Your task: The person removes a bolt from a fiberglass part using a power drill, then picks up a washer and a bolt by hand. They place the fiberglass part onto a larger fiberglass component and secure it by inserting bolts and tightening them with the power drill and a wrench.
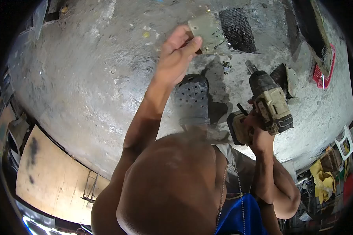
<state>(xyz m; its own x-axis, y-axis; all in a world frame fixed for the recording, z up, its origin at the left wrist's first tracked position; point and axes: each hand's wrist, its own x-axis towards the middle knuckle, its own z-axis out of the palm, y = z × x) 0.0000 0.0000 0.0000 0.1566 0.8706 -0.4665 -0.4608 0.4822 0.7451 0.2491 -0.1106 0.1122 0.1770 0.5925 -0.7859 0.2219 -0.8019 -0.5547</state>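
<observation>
My left hand (180,49) pinches the near left edge of a flat greenish-grey plate (210,33), thumb on top. A black woven-textured patch (238,30) covers the plate's right part. On the right, my right hand (257,123) is wrapped round the handle of a beige and black power driver (272,103). Its socket tip points up and left, below the plate's right end, apart from it. Small metal pieces (226,67) lie on the floor between the plate and the driver.
Below my left hand is a dark perforated clog (192,96). A bent metal piece (291,80) lies right of the driver, and a red basket (330,68) farther right. A wooden panel (53,172) is at lower left; a yellow cloth (322,181) lies among clutter at lower right.
</observation>
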